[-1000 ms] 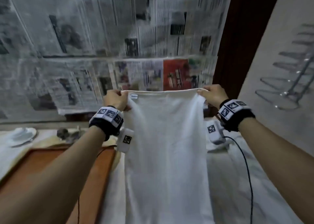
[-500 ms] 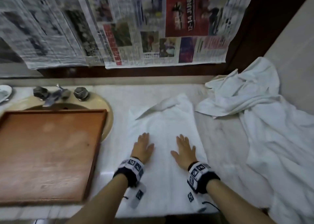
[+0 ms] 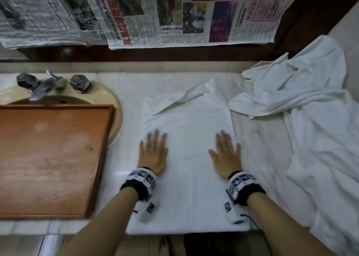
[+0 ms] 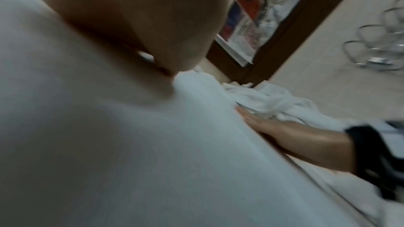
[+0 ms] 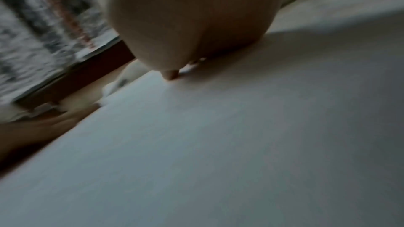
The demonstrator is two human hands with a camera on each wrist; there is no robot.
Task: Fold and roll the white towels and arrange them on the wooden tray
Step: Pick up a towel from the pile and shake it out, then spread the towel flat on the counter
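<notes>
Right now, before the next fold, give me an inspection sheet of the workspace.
Surface: pale marble counter, basin at its left.
Job's things: one white towel spread flat, far corner turned over, near edge at the counter's front; wooden tray lies over the basin, nothing on it.
Clutter: heap of white towels piled at right, unfolded.
Grippers: left hand and right hand press flat on the towel, fingers straight, apart from each other.
Cables: thin dark cable runs from the right wrist unit past the towel's near corner.
Surroundings: newspaper sheets hang behind; tap behind the tray.
</notes>
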